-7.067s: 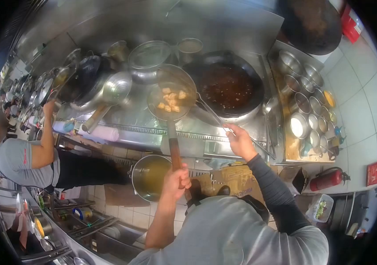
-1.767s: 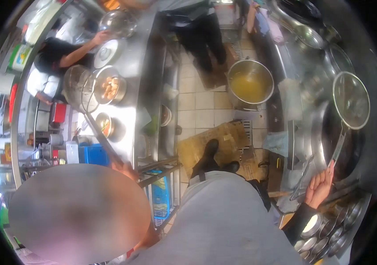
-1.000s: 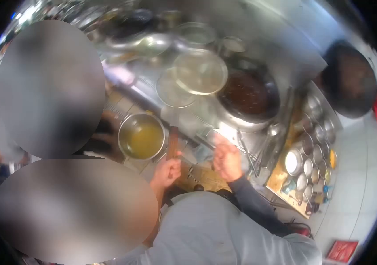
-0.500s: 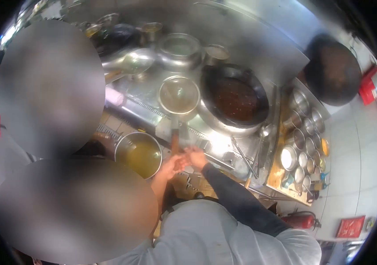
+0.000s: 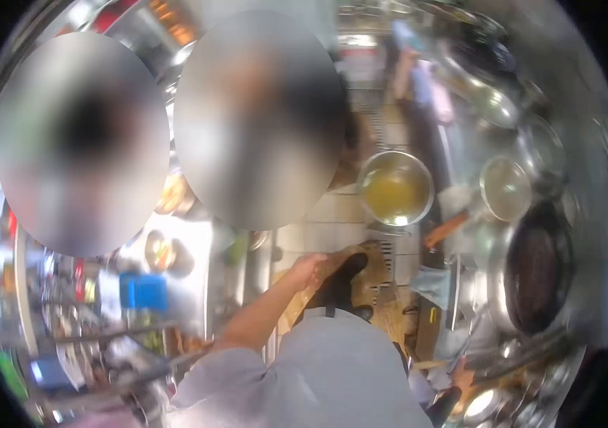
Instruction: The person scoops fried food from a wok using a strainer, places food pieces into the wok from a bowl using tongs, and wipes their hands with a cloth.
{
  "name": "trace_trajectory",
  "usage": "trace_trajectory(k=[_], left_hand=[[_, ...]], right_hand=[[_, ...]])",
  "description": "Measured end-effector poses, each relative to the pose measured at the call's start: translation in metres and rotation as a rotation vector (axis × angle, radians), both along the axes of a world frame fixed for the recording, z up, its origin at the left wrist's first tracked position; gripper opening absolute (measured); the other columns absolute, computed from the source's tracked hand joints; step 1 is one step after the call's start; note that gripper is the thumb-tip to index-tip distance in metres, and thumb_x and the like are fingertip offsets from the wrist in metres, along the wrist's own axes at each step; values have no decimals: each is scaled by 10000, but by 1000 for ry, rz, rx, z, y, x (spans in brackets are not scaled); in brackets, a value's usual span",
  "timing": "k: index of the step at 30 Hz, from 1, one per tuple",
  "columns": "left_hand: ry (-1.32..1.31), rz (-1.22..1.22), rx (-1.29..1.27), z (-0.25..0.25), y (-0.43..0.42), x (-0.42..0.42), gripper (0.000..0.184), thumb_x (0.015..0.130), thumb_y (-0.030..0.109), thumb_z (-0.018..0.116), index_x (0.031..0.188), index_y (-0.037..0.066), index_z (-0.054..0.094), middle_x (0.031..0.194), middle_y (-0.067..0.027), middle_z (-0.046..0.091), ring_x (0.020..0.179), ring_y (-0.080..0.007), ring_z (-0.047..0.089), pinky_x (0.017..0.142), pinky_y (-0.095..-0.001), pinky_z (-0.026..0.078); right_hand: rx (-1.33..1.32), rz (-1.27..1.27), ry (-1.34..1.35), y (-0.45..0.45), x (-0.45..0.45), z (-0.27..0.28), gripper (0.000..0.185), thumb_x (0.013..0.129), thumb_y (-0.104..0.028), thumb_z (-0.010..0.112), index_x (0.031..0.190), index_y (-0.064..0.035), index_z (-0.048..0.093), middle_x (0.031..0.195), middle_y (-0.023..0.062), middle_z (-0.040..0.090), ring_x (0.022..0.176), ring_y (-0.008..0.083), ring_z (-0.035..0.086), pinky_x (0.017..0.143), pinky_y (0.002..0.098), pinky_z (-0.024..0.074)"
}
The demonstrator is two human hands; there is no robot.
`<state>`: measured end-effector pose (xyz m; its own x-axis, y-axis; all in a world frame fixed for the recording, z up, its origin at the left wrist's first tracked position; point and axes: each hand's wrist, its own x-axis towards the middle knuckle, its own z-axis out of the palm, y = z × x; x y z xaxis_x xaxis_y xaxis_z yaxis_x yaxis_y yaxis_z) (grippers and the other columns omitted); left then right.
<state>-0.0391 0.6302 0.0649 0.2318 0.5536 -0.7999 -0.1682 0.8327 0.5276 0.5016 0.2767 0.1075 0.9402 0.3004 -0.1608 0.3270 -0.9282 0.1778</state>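
My left hand [image 5: 309, 270] hangs over the floor in front of my body, fingers curled in, with nothing visible in them. My right hand [image 5: 464, 374], at the end of a dark sleeve, is low on the right beside the stove edge. Motion smears its fingers, so any grip is hidden. Above it on the stove sits a dark wok [image 5: 538, 274] with brown contents. A round strainer [image 5: 506, 189] with a wooden handle [image 5: 446, 229] lies farther along. Nearby stands a metal pot [image 5: 425, 207] of yellow liquid.
On the left is a metal counter [image 5: 193, 285] with a bowl of food [image 5: 161, 250] and a blue container [image 5: 143, 291]. Blurred-out shapes cover the upper left. Tiled floor [image 5: 318, 235] runs between counter and stove. Several metal containers [image 5: 482, 405] are at lower right.
The view has swung left, so the stove now appears at the right and the counter has come in. My hands, together before, are now far apart.
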Motion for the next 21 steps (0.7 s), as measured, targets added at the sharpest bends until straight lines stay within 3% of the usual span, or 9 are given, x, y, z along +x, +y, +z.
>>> trace_trajectory(k=[2,7,11,14,16,18,21], left_hand=[[100,280,-57,15,-40,-40,117,927,241,689,864,160,633,654,40,450,507,-97,373,498,-289,365],[313,754,76,24,-98,-162,116,916,221,677,934,129,610,676,2,475,510,-120,420,459,-294,383],[150,1309,299,28,-95,-280,204,940,317,673,991,130,608,733,-25,533,583,-144,531,498,-277,481],[116,1323,272,70,-88,-336,286,945,377,680,1050,118,619,797,-44,580,679,-155,603,556,-271,533],[165,1480,234,83,-76,-359,234,1006,319,607,1066,95,641,865,-46,606,736,-154,606,596,-273,527],[239,1485,230,77,-71,-373,221,1005,305,605,1054,93,642,851,-47,612,738,-151,611,594,-267,521],[401,1473,230,71,-67,-385,197,1002,279,599,1030,89,644,824,-48,623,741,-146,622,589,-256,511]], right_hand=[[171,-186,469,-18,39,-75,1151,778,-863,585,1227,196,538,1150,347,665,1073,457,675,925,496,532],[72,-117,220,15,29,-62,1190,756,-882,587,1170,232,536,1148,364,659,1082,456,670,933,483,523],[35,-6,215,4,62,-66,1151,768,-866,594,1115,230,561,1172,342,667,1041,468,672,923,468,529],[196,-161,360,-27,91,-81,1111,803,-843,584,1162,208,570,1162,299,677,978,452,674,869,431,538],[405,11,371,-30,35,-6,1026,859,-852,485,1055,129,709,915,253,708,927,362,668,896,427,526],[448,97,350,-28,31,21,974,878,-803,495,1082,128,695,941,255,704,944,360,666,906,425,522],[575,323,311,80,-2,82,822,935,-654,528,1164,126,651,1019,260,693,996,355,660,934,418,510]])
